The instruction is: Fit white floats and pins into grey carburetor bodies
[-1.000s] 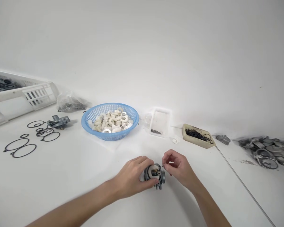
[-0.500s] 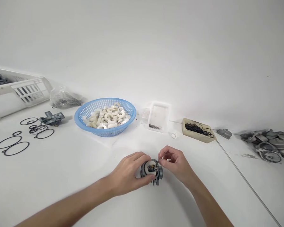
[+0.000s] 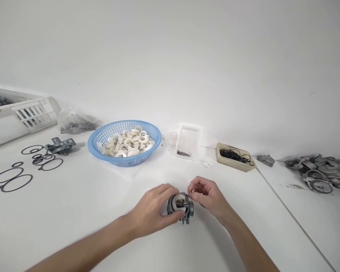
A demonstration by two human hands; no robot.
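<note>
My left hand (image 3: 155,207) is wrapped around a grey metal carburetor body (image 3: 189,207) on the white table, thumb in front and fingers behind. A white ring-shaped float (image 3: 176,203) sits in its upturned opening, with brass parts showing inside. My right hand (image 3: 204,193) is pinched closed at the far right edge of the carburetor. Whatever lies between its thumb and forefinger is too small to make out. Beyond the hands stand a blue basket (image 3: 92,150) of white floats (image 3: 130,143) and a white tray (image 3: 197,141) with thin metal pins (image 3: 183,153).
On the left are another carburetor (image 3: 61,145), black rubber rings (image 3: 17,183), a plastic bag (image 3: 76,121) of small parts and a white crate (image 3: 35,113). To the right lie a cream box (image 3: 235,164) of black rings, a thin rod (image 3: 294,218) and piled metal covers (image 3: 325,172).
The view has shifted slightly, so everything on the table sits a little further left. Both hands keep nearly the same hold at the carburetor.
</note>
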